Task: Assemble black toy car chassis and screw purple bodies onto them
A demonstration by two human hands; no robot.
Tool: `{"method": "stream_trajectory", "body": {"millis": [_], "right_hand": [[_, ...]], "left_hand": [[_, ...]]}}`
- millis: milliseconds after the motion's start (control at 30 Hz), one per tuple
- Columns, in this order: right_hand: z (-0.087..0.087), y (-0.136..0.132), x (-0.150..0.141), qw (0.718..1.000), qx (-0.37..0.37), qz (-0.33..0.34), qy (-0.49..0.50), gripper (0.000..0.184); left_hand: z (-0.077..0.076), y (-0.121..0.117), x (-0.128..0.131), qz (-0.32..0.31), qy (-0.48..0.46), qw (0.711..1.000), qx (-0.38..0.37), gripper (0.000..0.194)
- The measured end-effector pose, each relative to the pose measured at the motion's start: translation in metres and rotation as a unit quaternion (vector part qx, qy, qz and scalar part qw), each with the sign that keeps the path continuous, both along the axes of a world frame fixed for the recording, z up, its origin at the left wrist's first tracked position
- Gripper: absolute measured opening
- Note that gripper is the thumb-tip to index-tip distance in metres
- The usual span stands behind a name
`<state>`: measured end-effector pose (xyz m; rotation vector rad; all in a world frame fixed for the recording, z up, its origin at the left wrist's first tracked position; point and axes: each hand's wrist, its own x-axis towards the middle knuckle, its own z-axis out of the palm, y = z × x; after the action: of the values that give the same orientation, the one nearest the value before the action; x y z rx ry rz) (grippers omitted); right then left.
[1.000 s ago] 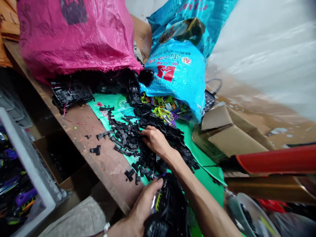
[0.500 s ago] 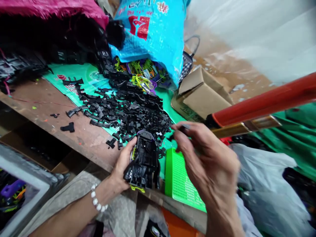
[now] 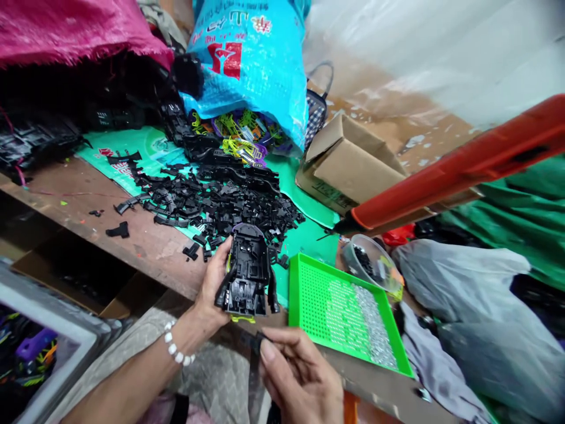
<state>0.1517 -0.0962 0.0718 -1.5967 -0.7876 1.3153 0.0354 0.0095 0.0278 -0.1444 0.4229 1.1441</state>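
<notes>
A black plastic toy car chassis (image 3: 248,268), with yellow-green bits at its near end and side, lies tilted in my left hand (image 3: 210,294). The fingers of that hand are wrapped round its left side and partly hidden beneath it. My right hand (image 3: 300,371) pinches a small black plastic part (image 3: 253,340) between thumb and forefinger, just below the near end of the chassis and apart from it. Beyond the chassis spreads a heap of small black plastic parts (image 3: 220,197) on a green sheet.
To the right sits a green perforated tray (image 3: 309,294) with many screws, beside a clear tub (image 3: 371,262). A red electric screwdriver (image 3: 441,171) hangs above. Behind are a cardboard box (image 3: 348,162), a blue sack (image 3: 256,65) and a pink sack (image 3: 79,29).
My right hand has moved down and left with the small part, from beside the heap to below the chassis. The tray and tub are now uncovered. The view has shifted slightly.
</notes>
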Motion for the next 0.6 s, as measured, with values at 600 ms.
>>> {"method": "stream_trajectory", "body": {"millis": [600], "right_hand": [[-0.002, 0.019, -0.027, 0.992, 0.032, -0.110, 0.046, 0.047]], "left_hand": [[0.019, 0.000, 0.005, -0.005, 0.009, 1.000, -0.001, 0.048]]}}
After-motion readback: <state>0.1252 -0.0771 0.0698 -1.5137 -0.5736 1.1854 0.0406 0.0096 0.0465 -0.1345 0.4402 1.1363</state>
